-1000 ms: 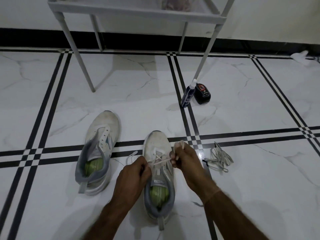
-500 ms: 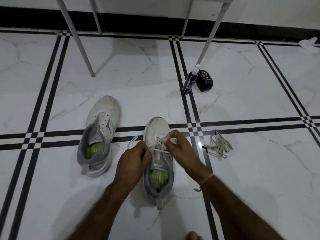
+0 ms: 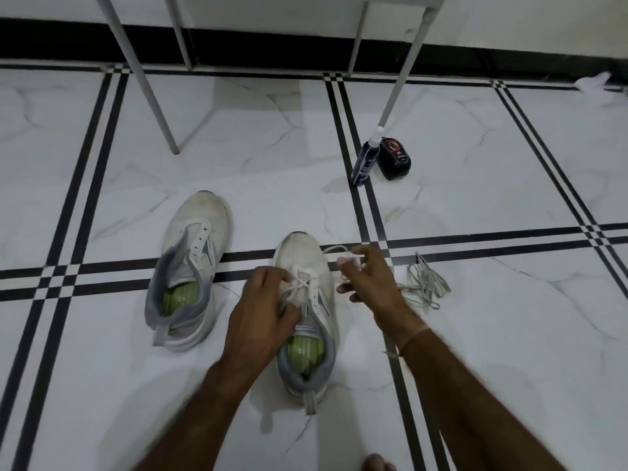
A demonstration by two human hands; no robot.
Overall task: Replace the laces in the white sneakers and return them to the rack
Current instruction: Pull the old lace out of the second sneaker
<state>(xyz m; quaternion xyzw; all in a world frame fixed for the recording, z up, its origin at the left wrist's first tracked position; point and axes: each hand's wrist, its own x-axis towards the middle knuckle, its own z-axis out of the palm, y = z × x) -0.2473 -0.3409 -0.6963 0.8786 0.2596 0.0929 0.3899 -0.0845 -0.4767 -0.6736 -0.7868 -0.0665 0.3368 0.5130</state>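
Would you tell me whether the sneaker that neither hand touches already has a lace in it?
No, the untouched sneaker shows bare eyelets with no lace threaded through them.

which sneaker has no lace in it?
The leftmost sneaker: its eyelets are empty. The other sneaker, nearer the camera, has a white lace crossed through it.

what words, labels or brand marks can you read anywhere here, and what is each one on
Nothing here reads clearly.
Dark blue plastic spray bottle: pale print on its label, too small to read.
Black rounded case beside it: a red ring mark and pale lettering, too blurred to read.
Grey tongue tab of the nearer white mesh sneaker: lettering, too blurred to read.
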